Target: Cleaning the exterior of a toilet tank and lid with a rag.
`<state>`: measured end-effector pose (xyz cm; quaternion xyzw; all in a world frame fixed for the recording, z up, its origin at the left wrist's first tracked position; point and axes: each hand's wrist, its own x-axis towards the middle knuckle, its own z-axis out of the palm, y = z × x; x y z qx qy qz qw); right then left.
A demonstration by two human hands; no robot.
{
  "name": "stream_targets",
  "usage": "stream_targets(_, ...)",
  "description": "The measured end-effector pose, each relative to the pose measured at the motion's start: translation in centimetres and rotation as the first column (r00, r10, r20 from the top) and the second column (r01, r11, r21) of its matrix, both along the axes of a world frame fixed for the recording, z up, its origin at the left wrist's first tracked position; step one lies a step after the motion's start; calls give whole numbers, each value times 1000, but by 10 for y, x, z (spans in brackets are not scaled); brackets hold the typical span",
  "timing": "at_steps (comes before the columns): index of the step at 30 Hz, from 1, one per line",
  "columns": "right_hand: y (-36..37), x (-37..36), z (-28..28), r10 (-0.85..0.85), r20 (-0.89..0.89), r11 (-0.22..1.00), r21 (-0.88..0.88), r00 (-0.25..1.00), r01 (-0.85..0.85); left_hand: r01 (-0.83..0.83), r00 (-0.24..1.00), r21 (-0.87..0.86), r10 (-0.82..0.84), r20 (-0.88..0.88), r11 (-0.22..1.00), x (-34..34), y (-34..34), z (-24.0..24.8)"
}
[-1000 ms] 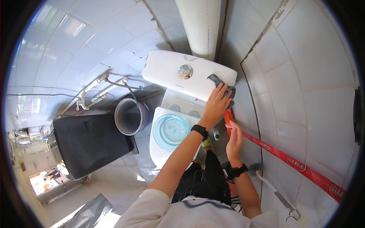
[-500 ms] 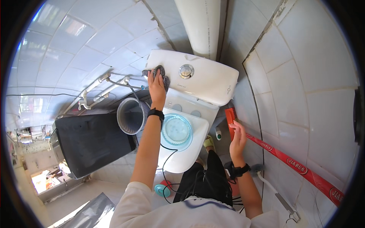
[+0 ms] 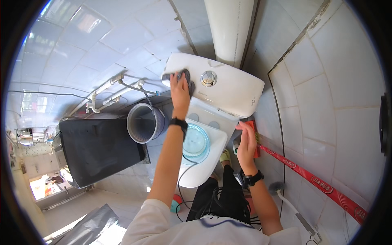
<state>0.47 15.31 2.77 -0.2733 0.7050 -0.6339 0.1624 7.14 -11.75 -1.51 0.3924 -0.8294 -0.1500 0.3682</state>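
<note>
One red pole (image 3: 306,174) with white writing, white tank (image 3: 232,83) with tiny letters, left hand (image 3: 180,93) holding grey rag (image 3: 191,85) on it, right hand (image 3: 246,146) loosely uncurled

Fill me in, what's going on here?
A person has the left hand on a grey cloth, against the left end of the toilet's white tank. The right hand is empty, open, near the tank's lower right corner; whether it touches anything is unclear. A blue basin sits on the toilet, and a bucket stands to its left.
</note>
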Motion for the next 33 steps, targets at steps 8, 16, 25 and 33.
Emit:
stream_targets(8, -71, -84, -16, -15, -695, 935, 244, 719, 256, 103, 992, 40, -100, -70, 994, -23, 51, -6)
stream_targets(16, -94, -81, -30, 29, -806, 911, 264, 591, 315, 215, 976, 92, -217, 12, 972, -35, -16, 14)
stream_targets(25, -90, -87, -35, 22, -816, 896, 272, 577, 350, 202, 977, 92, -195, -81, 975, -40, 51, 11)
stream_targets(33, -92, -84, -35, 33, -833, 886, 281, 552, 370, 260, 965, 104, -262, 6, 960, -54, 32, 20)
